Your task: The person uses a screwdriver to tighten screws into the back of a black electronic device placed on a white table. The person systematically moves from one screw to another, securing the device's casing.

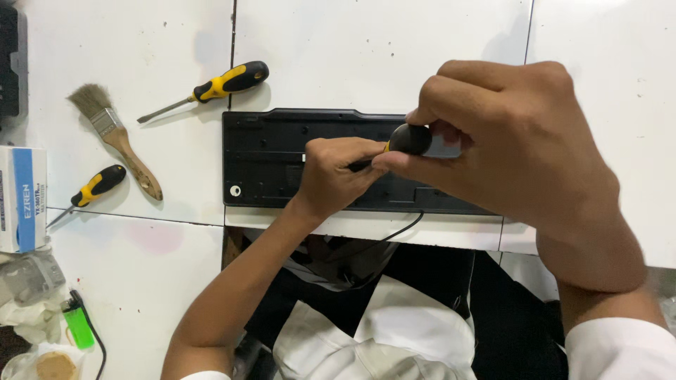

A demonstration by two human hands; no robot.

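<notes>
Far left of the hands, a white and blue box (21, 198), a green lighter (77, 326), a paintbrush (116, 138) and two spare yellow-and-black screwdrivers (208, 89) (91, 190) lie within reach, set aside on the table (366, 49). The left hand (336, 172) is curled on the upturned black keyboard (264, 158), apparently pinning it and steadying the tool's shaft. Just to its right, the right hand (507, 144) is clenched around the black handle of a third screwdriver (408, 139), held above the keyboard's back. The table is of white panels with dark seams; the keyboard's cable (401, 229) hangs over the near edge toward the person's lap.
</notes>
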